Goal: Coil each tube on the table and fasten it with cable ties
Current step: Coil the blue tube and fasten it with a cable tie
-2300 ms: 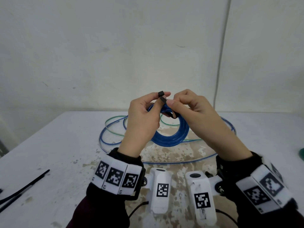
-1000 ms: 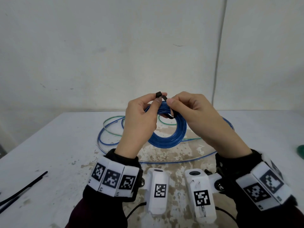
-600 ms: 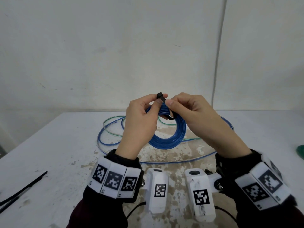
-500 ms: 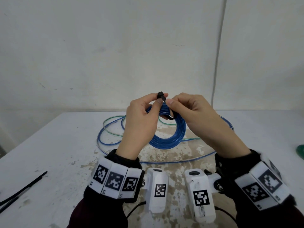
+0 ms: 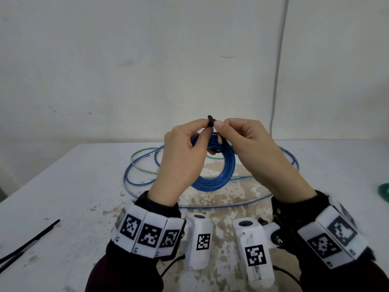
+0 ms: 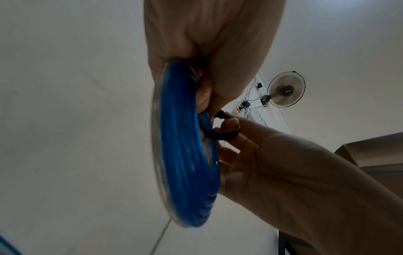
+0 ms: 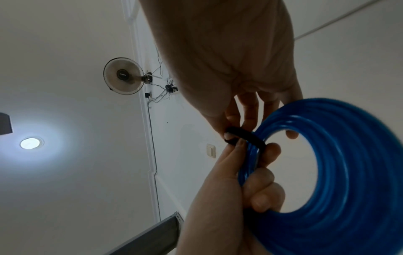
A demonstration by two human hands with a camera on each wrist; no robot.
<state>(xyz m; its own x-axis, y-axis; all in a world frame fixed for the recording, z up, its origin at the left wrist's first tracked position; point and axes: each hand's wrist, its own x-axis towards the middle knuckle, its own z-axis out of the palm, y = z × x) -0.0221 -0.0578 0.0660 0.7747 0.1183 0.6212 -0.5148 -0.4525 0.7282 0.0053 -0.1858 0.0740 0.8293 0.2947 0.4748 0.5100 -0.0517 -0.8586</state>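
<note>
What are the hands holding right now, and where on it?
Left hand grips the blue tube coil at its top and pinches the cable tie head; right hand pinches the tie's strap looped round the coil.

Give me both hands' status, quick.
Left hand: grips the blue tube coil and pinches the black cable tie.
Right hand: pinches the same cable tie.

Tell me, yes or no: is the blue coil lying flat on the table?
No, both hands, left hand and right hand, hold the blue coil upright above the table, a black tie looped round its top.
</note>
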